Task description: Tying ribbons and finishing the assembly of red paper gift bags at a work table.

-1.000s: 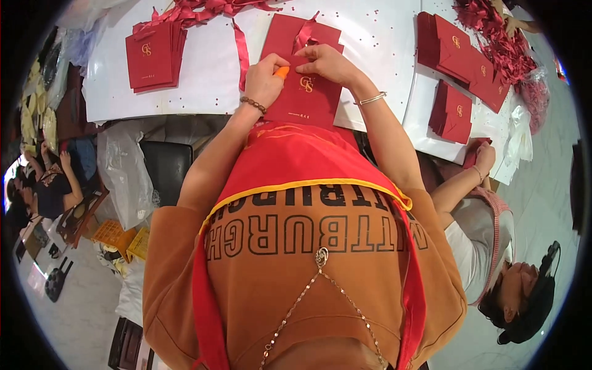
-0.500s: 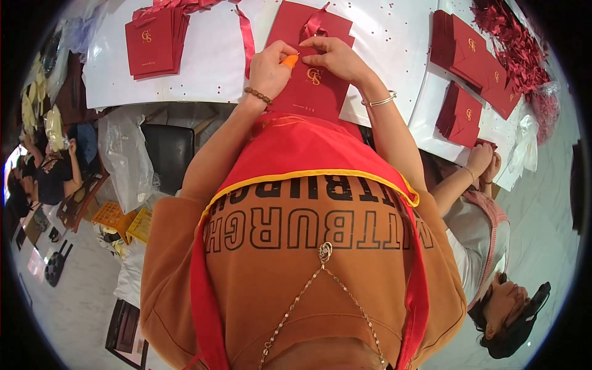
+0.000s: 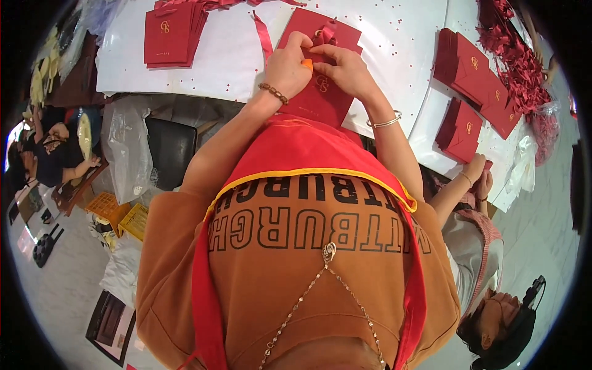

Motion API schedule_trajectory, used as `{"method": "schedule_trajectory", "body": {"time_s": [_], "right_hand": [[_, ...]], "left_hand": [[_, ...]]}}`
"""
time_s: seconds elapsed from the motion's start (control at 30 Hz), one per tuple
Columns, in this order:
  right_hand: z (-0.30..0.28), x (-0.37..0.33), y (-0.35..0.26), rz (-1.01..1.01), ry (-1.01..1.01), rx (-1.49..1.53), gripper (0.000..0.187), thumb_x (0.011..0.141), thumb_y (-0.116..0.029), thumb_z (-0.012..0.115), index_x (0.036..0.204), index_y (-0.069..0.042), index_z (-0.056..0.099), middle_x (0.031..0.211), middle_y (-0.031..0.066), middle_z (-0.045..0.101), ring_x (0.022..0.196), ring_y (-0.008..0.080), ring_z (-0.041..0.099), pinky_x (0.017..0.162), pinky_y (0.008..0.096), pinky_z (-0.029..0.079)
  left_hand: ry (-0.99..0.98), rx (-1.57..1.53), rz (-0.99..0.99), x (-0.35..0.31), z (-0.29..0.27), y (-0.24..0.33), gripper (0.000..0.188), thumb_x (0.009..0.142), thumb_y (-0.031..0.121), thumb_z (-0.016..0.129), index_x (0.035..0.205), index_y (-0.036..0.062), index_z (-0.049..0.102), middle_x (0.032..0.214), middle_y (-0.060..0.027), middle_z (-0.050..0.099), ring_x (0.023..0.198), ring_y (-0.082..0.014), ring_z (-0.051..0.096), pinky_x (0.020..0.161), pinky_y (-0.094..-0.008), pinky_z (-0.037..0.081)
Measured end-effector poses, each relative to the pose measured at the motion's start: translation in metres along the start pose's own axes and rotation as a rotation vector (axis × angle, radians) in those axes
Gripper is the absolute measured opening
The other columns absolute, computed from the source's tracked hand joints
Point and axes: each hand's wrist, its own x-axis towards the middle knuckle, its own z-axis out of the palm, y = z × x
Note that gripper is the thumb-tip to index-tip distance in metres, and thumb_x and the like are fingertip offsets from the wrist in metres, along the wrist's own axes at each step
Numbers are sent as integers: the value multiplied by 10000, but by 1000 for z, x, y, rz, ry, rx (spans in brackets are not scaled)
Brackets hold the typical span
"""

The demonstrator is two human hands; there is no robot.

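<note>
A red paper bag (image 3: 317,102) with a gold emblem lies in front of me on the white table, over another red bag (image 3: 342,29). A red ribbon (image 3: 325,34) loops at its upper part, just beyond my fingertips. My left hand (image 3: 288,71), with a beaded bracelet, is closed at the bag's upper edge. A small orange piece (image 3: 307,63) shows at its thumb; I cannot tell whether it is worn or held. My right hand (image 3: 346,71) meets it there, thumb and forefinger pinched together. What both sets of fingertips grip is too small to make out.
A loose ribbon strip (image 3: 263,37) lies left of my bag. Stacked red bags (image 3: 168,37) stand farther left, others (image 3: 462,68) on the right. A heap of red ribbons (image 3: 515,68) covers the far right. A co-worker's hands (image 3: 478,172) hold something red there. A black chair (image 3: 171,148) stands left.
The view has shifted, so the table and bags sit lower in the picture. My hands have drawn closer together at the bag's upper edge, and less of the orange piece shows.
</note>
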Motion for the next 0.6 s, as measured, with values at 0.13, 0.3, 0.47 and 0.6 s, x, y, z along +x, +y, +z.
{"method": "schedule_trajectory", "body": {"time_s": [0.13,0.3,0.47,0.6], "right_hand": [[2,-6,-5,-84,21,-24,286,755,-236,626,1033,-169,625,805,110,642,742,273,605,687,368,458],[-1,-12,-18,-88,18,-55,266,757,-233,622,1008,-143,624,829,105,651,772,269,619,691,358,468],[2,-17,-15,-187,151,-12,187,752,-250,629,879,-114,613,785,64,658,744,240,613,691,380,430],[1,-28,-26,-209,160,-527,235,758,-360,628,880,-159,615,690,12,600,690,177,543,703,343,296]], "left_hand": [[-1,-20,12,-4,-3,2,258,718,51,536,966,97,483,736,-135,618,702,-355,590,621,-462,448],[-46,171,107,-6,-16,4,198,751,98,568,941,90,510,775,-126,621,705,-335,601,604,-421,459],[-156,647,287,1,-49,23,175,752,265,633,830,114,595,938,-55,616,883,-272,570,703,-378,452],[-323,577,268,32,-44,-14,282,765,385,571,782,117,654,979,-16,613,931,-257,533,727,-427,393]]}}
